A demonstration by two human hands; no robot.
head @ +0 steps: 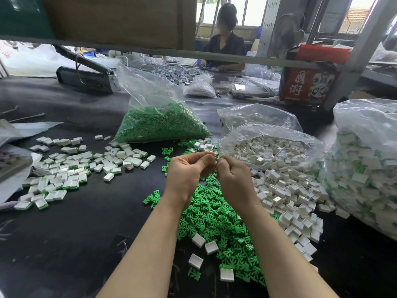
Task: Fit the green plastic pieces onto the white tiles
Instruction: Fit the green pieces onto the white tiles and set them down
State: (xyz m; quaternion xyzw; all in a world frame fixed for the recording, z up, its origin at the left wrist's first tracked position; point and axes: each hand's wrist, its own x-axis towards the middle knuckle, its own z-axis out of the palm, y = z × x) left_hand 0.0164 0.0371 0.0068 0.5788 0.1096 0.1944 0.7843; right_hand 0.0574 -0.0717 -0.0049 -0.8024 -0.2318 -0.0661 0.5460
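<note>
Both hands are raised above the black table (81, 229) and meet at the fingertips in the middle of the view. The left hand (189, 168) has its fingers curled and pinches something small at the tips; the right hand (233, 175) is also curled, with the thumb and first finger pinching at the same place. What they hold is almost fully hidden by the fingers, so I cannot tell if it is a tile, a green piece, or both. Under the forearms lies a loose heap of green plastic pieces (217, 222), with a few single white tiles (198, 240) lying on its near edge. To the right of this heap is a spread pile of white tiles (287, 201), spilling out from an open clear bag (272, 147). On the left side of the table lies a group of tiles with green already on them (71, 171). Behind the hands stands a clear bag full of green pieces (161, 123). At the far right is a big bag of fitted tiles (365, 168). Another person (225, 46) sits at the far side of the table.
</note>
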